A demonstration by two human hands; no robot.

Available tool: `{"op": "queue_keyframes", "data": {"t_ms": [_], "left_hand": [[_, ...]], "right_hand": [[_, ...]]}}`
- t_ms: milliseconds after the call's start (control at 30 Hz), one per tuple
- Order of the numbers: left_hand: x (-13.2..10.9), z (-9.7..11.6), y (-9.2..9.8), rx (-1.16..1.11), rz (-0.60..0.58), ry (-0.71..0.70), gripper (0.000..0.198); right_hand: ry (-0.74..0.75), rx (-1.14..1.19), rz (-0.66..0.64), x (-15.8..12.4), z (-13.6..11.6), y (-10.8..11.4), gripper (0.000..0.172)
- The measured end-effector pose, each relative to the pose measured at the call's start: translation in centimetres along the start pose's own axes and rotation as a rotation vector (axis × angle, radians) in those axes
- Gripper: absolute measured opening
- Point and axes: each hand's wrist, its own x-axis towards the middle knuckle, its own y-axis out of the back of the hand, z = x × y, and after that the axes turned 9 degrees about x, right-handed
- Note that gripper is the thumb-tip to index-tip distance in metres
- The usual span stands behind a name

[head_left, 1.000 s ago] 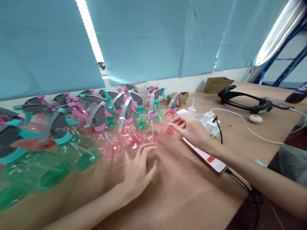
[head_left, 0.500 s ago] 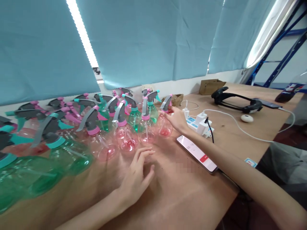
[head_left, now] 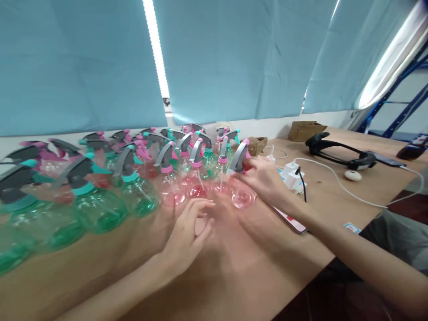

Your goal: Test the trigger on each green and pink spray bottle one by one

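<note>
My right hand (head_left: 262, 176) is closed around the neck of a clear pink spray bottle (head_left: 243, 196) with a grey and pink trigger head. That bottle stands out in front of the group, tilted a little. My left hand (head_left: 189, 229) is low over the table with its fingers curved and apart, holding nothing. Just beyond its fingertips are a pink spray bottle (head_left: 199, 188) and another pink one (head_left: 172, 192). A green spray bottle (head_left: 139, 198) stands to their left.
Several more green bottles (head_left: 100, 209) fill the table's left side. Under my right forearm lies a phone (head_left: 294, 223), partly hidden. A power strip with white chargers (head_left: 292, 176), a black headset (head_left: 337, 149) and a white oval object (head_left: 352, 175) are at right. Blue curtains (head_left: 227, 62) hang behind.
My right hand has brought the pink spray bottle forward from the end of the row, towards me. The view has turned left. My left hand stays open over the table.
</note>
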Motion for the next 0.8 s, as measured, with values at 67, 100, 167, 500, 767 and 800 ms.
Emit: {"op": "queue_keyframes", "data": {"t_ms": [67, 100, 167, 500, 767, 800], "left_hand": [[-0.4, 0.2, 1.4, -0.047, 0.033, 0.108, 0.02], [-0.7, 0.3, 2.1, -0.076, 0.044, 0.161, 0.021], [-1.1, 0.4, 3.4, -0.123, 0.06, 0.23, 0.025], [-3.0, 0.1, 8.3, -0.14, 0.024, 0.163, 0.051], [-3.1, 0.1, 8.8, -0.154, 0.058, 0.189, 0.047], [-2.9, 0.3, 8.8, -0.134, 0.062, 0.185, 0.044]], "right_hand": [[0.007, 0.048, -0.099, -0.8, -2.2, -0.4, 0.028], [0.017, 0.088, -0.154, -1.2, -3.3, -0.6, 0.026], [0.042, 0.17, -0.211, -1.8, -5.4, -1.3, 0.027], [0.066, 0.47, -0.327, -3.6, -12.4, -6.0, 0.008], [0.219, 0.474, -0.251, -5.6, -12.1, -9.6, 0.02], [0.215, 0.481, -0.242, -5.8, -12.1, -9.9, 0.023]]}}
